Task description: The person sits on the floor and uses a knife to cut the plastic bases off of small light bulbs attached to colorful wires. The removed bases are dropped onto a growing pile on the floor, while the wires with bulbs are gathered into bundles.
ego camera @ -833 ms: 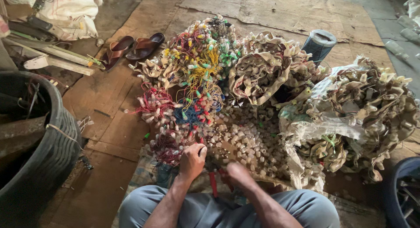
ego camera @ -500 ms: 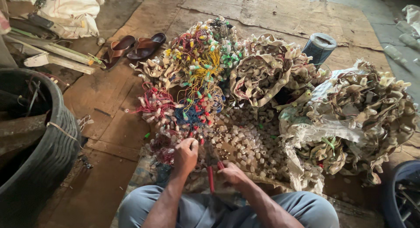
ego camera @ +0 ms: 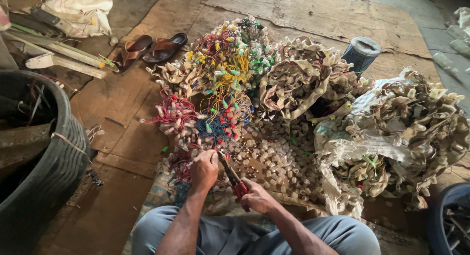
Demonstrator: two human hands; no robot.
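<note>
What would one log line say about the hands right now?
left hand: grips small pale socket | right hand: holds red-handled cutters | pile of coloured wires ahead

Soft daylight fills the place, brightest at the top right on the grey floor (ego camera: 431, 34). Shadows are faint. The black tub (ego camera: 44, 157) on the left looks dark inside. The edges bend a little. Everything looks sharp, with no glare.

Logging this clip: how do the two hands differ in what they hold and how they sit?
The right hand grips the red-handled cutters; the left hand pinches wired holders at the blades. The left hand reaches farther forward, onto the coloured wire heap; the right hand sits back, nearer the knees. Both are bare and closed.
</note>
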